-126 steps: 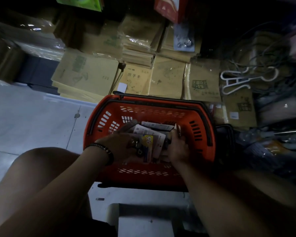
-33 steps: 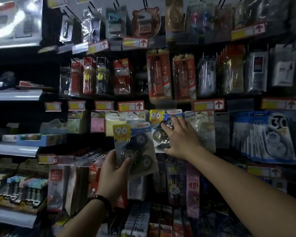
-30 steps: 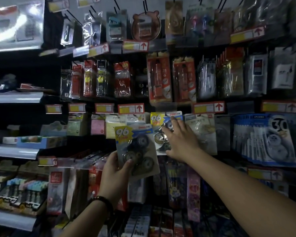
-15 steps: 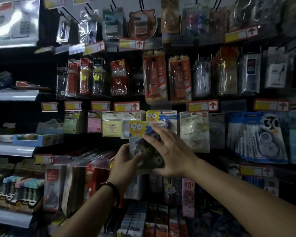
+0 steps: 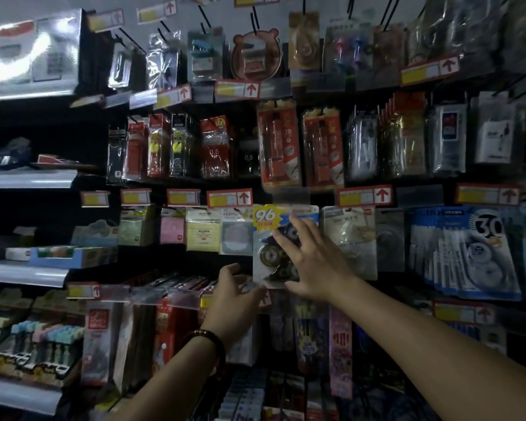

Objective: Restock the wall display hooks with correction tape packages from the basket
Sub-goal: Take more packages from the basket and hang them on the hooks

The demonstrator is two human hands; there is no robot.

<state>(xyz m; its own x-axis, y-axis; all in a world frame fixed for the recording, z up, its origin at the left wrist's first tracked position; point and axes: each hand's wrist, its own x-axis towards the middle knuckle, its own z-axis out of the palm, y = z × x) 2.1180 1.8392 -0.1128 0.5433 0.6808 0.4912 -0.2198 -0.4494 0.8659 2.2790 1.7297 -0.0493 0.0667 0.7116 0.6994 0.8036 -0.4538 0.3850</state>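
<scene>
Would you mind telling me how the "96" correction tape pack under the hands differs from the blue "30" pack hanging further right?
The "96" correction tape pack has a yellow starburst number and dark tape wheels; the blue "30" pack shows a white dispenser. The right hand lies flat across the "96" pack with the left hand at its lower edge; the "30" pack hangs untouched, at the front of a visible row. Both hang in the same display row.

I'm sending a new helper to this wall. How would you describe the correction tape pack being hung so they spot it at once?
Find the row of red arrow price tags across mid-wall. Just below, the correction tape pack hangs under the right hand, the left hand at its bottom edge. Unlike the pastel pads beside it, it shows a yellow "96".
</scene>
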